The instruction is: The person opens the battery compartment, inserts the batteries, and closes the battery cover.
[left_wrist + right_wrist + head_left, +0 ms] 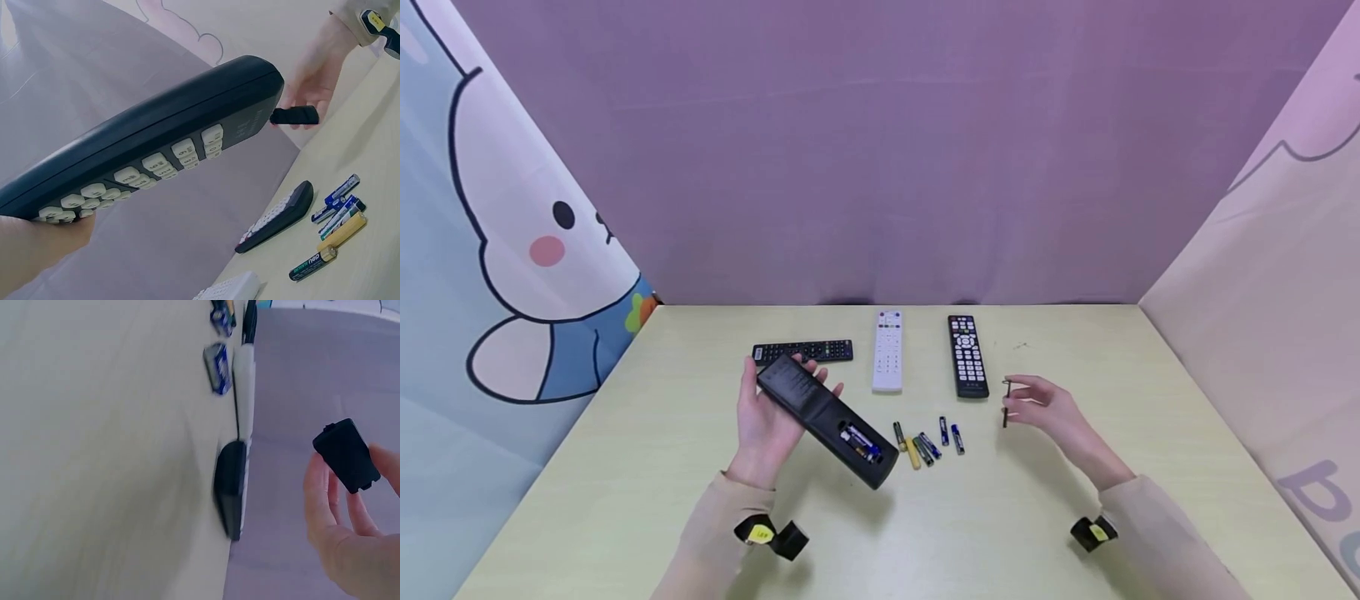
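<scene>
My left hand [766, 427] holds a black remote control [808, 400], its back turned up and its white keys [164, 164] facing down. The battery compartment in the remote's back is uncovered, with batteries [859, 443] lying inside. Off to the right and apart from the remote, my right hand [1051, 414] pinches a small black battery cover [345, 454] between thumb and fingers. Small clip tabs show at the cover's ends in the right wrist view. Between the hands, several loose batteries [927, 446] lie on the table, one of them yellow [913, 453].
Farther back on the table [647, 467] lie three remotes: a black one [823, 350] set sideways at the left, a white one [887, 354] in the middle and a black one [967, 358] with white keys at the right. A purple cloth wall [880, 167] rises behind.
</scene>
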Demonstrator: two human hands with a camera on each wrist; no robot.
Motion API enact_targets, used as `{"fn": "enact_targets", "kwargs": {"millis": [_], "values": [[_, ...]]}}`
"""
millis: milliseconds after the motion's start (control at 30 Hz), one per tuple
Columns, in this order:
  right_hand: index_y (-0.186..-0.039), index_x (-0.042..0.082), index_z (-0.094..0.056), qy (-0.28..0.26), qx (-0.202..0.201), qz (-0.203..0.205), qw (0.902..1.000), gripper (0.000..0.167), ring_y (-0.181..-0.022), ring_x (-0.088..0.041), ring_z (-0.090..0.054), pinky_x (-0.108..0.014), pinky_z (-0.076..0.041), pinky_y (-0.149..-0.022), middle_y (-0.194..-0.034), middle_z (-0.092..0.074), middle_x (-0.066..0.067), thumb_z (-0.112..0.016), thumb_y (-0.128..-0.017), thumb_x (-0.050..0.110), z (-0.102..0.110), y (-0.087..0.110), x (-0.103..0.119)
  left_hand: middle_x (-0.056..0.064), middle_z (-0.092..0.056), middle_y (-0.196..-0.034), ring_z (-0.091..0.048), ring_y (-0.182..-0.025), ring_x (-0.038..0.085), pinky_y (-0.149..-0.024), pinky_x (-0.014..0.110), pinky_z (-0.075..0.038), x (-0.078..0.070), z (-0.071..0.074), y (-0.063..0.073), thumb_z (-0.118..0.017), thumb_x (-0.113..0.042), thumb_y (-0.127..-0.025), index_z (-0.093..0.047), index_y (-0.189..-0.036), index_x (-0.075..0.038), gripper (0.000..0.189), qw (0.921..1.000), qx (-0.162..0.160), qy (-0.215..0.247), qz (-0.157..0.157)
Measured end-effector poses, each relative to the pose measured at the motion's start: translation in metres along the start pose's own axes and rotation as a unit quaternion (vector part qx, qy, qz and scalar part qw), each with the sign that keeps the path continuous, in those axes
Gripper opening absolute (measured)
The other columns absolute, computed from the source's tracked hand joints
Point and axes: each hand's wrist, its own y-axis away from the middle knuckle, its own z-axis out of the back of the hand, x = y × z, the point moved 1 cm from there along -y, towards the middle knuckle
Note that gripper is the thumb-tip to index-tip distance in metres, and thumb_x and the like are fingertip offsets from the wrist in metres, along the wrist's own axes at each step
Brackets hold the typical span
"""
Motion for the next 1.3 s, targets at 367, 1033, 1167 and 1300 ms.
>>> {"fn": "enact_targets", "kwargs": {"millis": [367,1033,1167,1300], "values": [[-0.126,-0.002,-0.039,-0.087,0.003,0.026,0.9959,0.053,-0.084,-0.013,-0.061,-0.030,-0.049,-0.078,-0.108,-0.050,-0.022,-0.062,-0.080,0.010,-0.050,0.017,0.029,0.012,-0.045,-0.106,-0.042,-0.104,0.026,-0.102,0.051,-0.018,0.004,-0.003,-0.002,-0.045,-0.053,-0.084,-0.037,-0.108,-0.006,0.053,0.9998,-0.021,-0.001,-0.005],[-0.117,0.002,-0.050,-0.099,-0.023,0.057,0.9932,0.047,-0.086,-0.012,-0.058,-0.026,-0.049,-0.076,-0.098,-0.058,-0.009,-0.068,-0.074,0.006,-0.106,0.034,0.054,0.011,-0.043,-0.107,-0.038,-0.109,0.026,-0.100,0.051,-0.022,0.014,-0.010,-0.007,-0.044,-0.053,-0.085,-0.035,-0.108,-0.007,0.053,0.9984,-0.054,-0.010,-0.015],[-0.114,0.001,-0.051,-0.091,-0.038,0.103,0.9898,0.045,-0.086,-0.011,-0.057,-0.023,-0.048,-0.076,-0.097,-0.059,-0.012,-0.068,-0.072,0.001,-0.114,0.036,0.053,0.011,-0.042,-0.109,-0.037,-0.110,0.026,-0.100,0.051,-0.022,0.015,-0.010,-0.007,-0.043,-0.054,-0.085,-0.033,-0.110,-0.007,0.055,0.9981,-0.057,-0.015,-0.018],[-0.113,-0.003,-0.050,-0.105,-0.027,0.156,0.9818,0.044,-0.085,-0.011,-0.057,-0.026,-0.049,-0.075,-0.096,-0.057,-0.018,-0.066,-0.072,-0.004,-0.121,0.037,0.053,0.011,-0.042,-0.109,-0.040,-0.107,0.026,-0.101,0.051,-0.021,0.017,-0.010,-0.008,-0.042,-0.054,-0.085,-0.033,-0.111,-0.007,0.055,0.9982,-0.054,-0.018,-0.020]]}}
